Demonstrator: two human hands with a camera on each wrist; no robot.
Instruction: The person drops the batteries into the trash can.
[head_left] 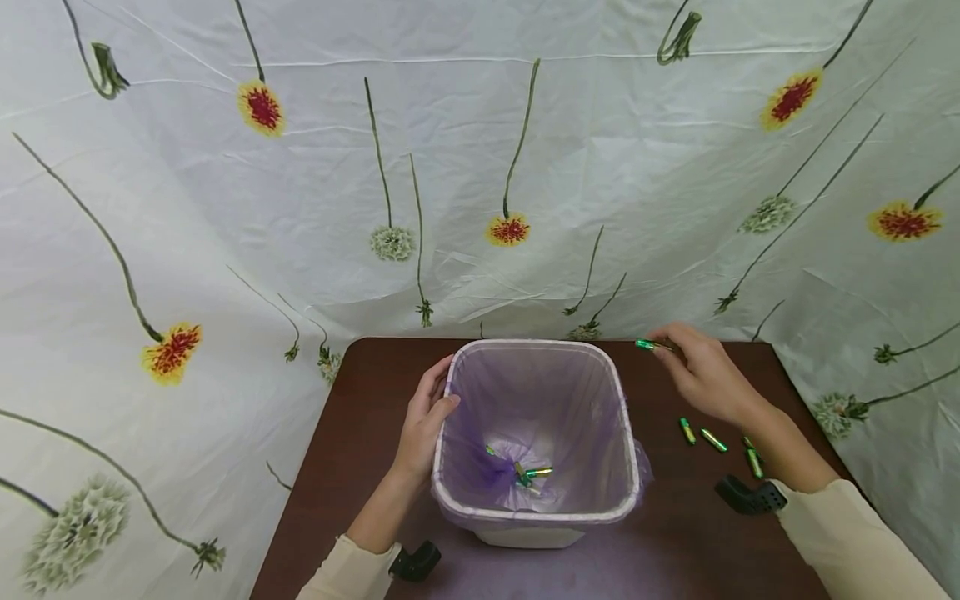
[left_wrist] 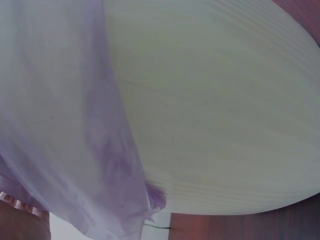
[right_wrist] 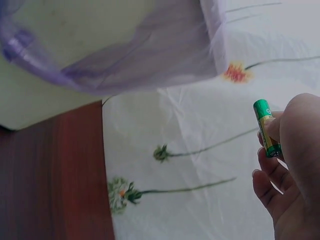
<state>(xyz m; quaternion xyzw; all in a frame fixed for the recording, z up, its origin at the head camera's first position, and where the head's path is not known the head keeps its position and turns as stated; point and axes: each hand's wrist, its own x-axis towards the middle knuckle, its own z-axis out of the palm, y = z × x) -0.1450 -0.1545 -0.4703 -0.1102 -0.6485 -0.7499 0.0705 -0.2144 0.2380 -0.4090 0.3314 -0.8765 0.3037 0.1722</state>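
A white trash bin (head_left: 529,538) with a thin purple liner bag (head_left: 643,471) folded over its rim stands on the table. My left hand (head_left: 426,425) grips the bin's left rim, thumb over the edge; in the left wrist view only its fingertips (left_wrist: 20,204) show, against the liner. Several green and gold batteries (head_left: 538,472) lie on the liner at the bin's bottom. To the right of the bin, above the table, my right hand (head_left: 701,371) pinches one battery (right_wrist: 266,127) between thumb and fingers.
On the dark brown table (head_left: 367,392), several more loose batteries (head_left: 714,440) lie to the right of the bin, below my right forearm. A white floral cloth (head_left: 465,167) hangs behind and on both sides. Black wrist devices (head_left: 750,495) sit at my sleeves.
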